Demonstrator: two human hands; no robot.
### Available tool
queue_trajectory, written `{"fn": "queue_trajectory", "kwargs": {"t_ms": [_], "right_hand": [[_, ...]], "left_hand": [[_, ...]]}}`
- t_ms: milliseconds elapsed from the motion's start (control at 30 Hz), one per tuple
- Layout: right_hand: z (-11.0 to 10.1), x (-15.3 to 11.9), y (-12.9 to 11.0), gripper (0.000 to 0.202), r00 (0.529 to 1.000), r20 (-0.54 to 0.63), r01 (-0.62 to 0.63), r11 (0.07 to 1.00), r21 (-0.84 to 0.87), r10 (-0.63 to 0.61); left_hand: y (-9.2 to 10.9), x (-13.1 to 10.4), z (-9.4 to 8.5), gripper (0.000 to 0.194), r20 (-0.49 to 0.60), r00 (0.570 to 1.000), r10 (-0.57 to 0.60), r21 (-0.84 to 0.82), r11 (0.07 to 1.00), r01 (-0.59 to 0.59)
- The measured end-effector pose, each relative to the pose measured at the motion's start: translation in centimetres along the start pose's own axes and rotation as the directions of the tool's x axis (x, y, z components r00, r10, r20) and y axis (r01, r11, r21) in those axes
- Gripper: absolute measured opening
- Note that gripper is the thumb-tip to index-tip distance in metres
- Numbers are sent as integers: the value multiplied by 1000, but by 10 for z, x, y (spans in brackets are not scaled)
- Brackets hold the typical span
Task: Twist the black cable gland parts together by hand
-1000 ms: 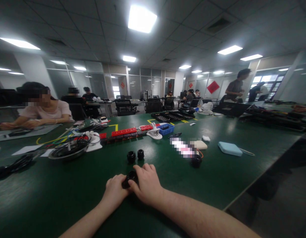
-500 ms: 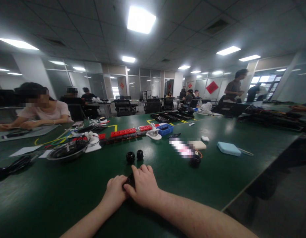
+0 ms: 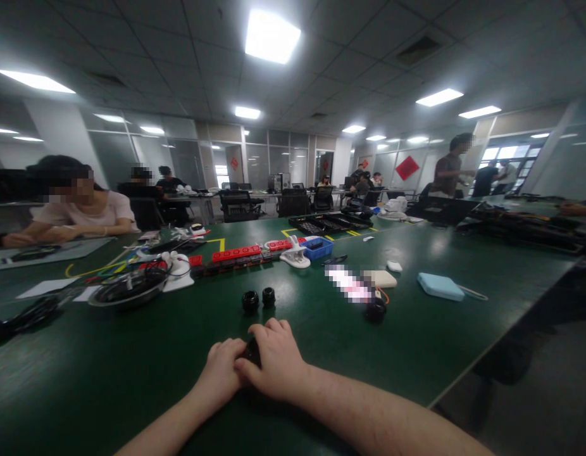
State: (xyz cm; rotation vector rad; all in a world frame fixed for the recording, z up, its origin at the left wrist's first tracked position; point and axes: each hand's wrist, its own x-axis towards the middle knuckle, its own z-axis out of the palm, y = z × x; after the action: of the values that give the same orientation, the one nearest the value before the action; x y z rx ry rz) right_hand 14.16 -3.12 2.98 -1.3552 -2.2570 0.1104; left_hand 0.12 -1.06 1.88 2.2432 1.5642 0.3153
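My left hand (image 3: 223, 367) and my right hand (image 3: 276, 360) meet low in the middle of the head view, both closed around one small black part (image 3: 252, 352). Most of that part is hidden by my fingers. Its kind cannot be made out. My right hand lies over its right side and top, and my left hand grips it from the left. Just beyond my fingers, two short black ribbed cylinders (image 3: 250, 302) stand upright side by side on the green table (image 3: 188, 354).
Farther back are a metal bowl (image 3: 126, 296) with black contents, red strips (image 3: 236, 253), a white clamp-like piece (image 3: 295, 253) and a blue bin (image 3: 317, 247). To the right lie a blurred-out phone (image 3: 349, 283), a black round piece (image 3: 375, 309) and a light-blue case (image 3: 440, 286). A person (image 3: 91, 212) sits at left.
My hands keep their hold on the black part, with only a slight shift of the fingers. The standing person in the background has moved an arm outward.
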Motion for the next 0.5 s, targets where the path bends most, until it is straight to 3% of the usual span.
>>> {"fn": "queue_trajectory", "kwargs": {"t_ms": [300, 500], "right_hand": [[0, 0, 9, 20, 999, 30, 23, 997, 70, -25], [-5, -1, 11, 24, 999, 54, 3, 998, 60, -7]], "left_hand": [[-3, 4, 6, 24, -28, 999, 19, 28, 999, -19], [-3, 3, 6, 28, -22, 1000, 13, 8, 1000, -12]]}}
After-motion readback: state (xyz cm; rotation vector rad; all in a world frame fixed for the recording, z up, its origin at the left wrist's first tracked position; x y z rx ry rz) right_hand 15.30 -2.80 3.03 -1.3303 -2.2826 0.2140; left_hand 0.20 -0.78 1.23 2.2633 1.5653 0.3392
